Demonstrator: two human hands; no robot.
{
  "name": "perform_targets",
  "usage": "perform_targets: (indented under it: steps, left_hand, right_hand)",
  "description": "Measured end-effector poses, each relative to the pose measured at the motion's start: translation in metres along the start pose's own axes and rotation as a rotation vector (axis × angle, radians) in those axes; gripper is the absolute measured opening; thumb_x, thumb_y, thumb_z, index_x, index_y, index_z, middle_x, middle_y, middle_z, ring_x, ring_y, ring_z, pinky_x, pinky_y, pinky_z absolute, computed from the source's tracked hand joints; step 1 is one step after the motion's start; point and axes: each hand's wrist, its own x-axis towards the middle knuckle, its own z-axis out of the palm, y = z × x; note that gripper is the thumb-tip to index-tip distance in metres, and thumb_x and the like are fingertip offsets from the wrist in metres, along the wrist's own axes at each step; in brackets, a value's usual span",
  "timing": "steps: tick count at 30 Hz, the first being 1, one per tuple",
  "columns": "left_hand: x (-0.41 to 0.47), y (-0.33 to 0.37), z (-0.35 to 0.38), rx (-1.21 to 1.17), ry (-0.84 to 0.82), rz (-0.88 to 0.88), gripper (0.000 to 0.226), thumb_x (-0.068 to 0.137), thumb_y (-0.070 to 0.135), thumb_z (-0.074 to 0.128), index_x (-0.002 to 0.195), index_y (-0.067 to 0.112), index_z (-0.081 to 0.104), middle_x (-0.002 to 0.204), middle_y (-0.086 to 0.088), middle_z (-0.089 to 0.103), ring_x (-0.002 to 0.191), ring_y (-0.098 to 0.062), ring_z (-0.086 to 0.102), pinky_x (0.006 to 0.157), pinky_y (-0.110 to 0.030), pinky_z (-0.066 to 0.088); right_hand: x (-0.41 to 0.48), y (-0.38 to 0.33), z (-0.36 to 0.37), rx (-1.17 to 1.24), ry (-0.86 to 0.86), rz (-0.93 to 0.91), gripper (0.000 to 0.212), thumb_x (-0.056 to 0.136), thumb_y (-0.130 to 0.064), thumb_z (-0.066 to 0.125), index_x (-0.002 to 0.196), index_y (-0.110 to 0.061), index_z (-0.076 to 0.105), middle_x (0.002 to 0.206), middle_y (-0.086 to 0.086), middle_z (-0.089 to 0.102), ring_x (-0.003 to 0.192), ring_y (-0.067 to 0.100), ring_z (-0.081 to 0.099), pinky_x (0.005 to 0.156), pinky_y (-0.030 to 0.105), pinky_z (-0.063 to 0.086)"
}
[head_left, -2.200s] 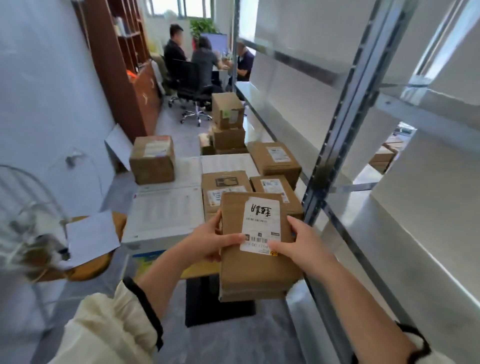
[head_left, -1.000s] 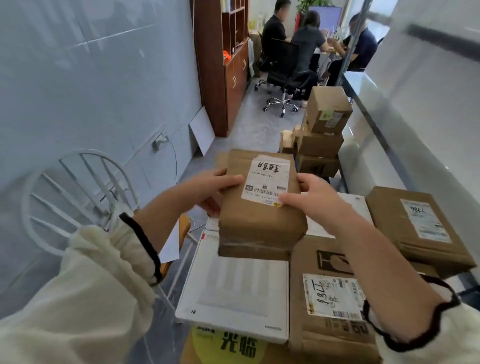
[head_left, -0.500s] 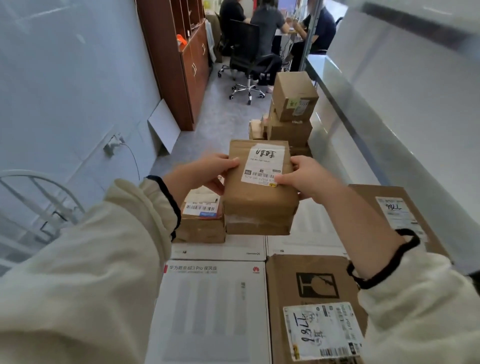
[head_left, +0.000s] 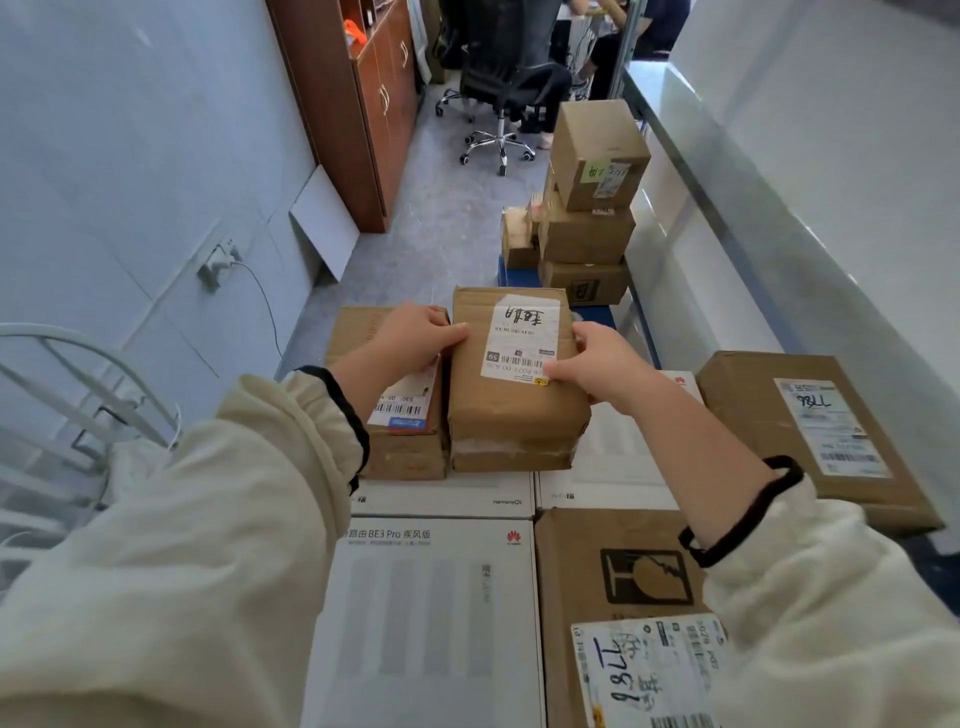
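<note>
Now left hand and right hand grip the parcel sides, label up, seemingly squaring it beside the brown box.

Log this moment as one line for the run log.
hands: left hand and right hand grip labelled parcel | place: on or just above white boxes | neighbour: brown parcel at left

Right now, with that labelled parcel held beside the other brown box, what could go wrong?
1. The left hand grips the parcel on the side facing the neighbouring brown box. The gap looks tight, so fingers could get pinched.
2. The parcel lies over the seam between two white boxes, so it may rock if they are uneven.
3. Its lower front edge looks crumpled, so it could tilt when the right hand lets go.
</note>
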Motion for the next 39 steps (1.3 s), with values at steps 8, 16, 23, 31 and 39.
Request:
perform_targets:
  steps: [8,16,23,31,39]
  left_hand:
    - [0.005,-0.011,0.012,0.085,0.06,0.005,0.034,0.086,0.046,0.062,0.073,0.015,0.07,0.069,0.001,0.062,0.062,-0.013,0.054,0.064,-0.028,0.047]
    - [0.007,-0.012,0.02,0.265,0.143,0.066,0.028,0.087,0.046,0.06,0.087,0.02,0.068,0.087,0.004,0.066,0.078,-0.012,0.058,0.064,-0.026,0.042]
    - [0.0,-0.012,0.03,0.312,0.267,0.184,0.021,0.091,0.035,0.059,0.097,0.014,0.06,0.092,0.0,0.059,0.081,-0.013,0.051,0.067,-0.026,0.037]
    - [-0.028,0.001,0.016,0.575,0.256,0.344,0.039,0.093,0.039,0.052,0.123,0.014,0.054,0.118,-0.003,0.058,0.103,-0.02,0.057,0.077,-0.028,0.045]
    - [-0.081,0.029,-0.032,0.967,0.281,0.546,0.061,0.092,0.055,0.043,0.144,0.024,0.03,0.136,0.0,0.047,0.121,-0.023,0.046,0.085,-0.034,0.047]
  right_hand:
    - [0.008,0.017,0.007,0.014,0.008,-0.043,0.056,0.083,-0.013,0.068,0.135,-0.018,0.045,0.131,0.002,0.055,0.11,0.018,0.053,0.081,0.032,0.049]
    - [0.017,0.023,0.011,-0.056,0.032,-0.05,0.056,0.083,-0.017,0.069,0.134,-0.017,0.044,0.132,0.003,0.053,0.117,0.021,0.052,0.084,0.032,0.049]
    - [0.02,0.022,0.015,-0.176,0.04,-0.064,0.058,0.088,-0.021,0.064,0.139,-0.016,0.038,0.139,0.004,0.049,0.124,0.023,0.049,0.09,0.033,0.046]
    - [0.0,0.026,0.0,-0.414,0.188,-0.194,0.074,0.086,-0.039,0.063,0.147,-0.019,0.025,0.147,0.004,0.035,0.132,0.022,0.039,0.099,0.038,0.042]
    - [-0.064,0.005,-0.051,-0.864,0.334,-0.314,0.078,0.086,-0.053,0.056,0.148,-0.025,0.018,0.15,-0.002,0.029,0.13,0.021,0.04,0.096,0.037,0.046]
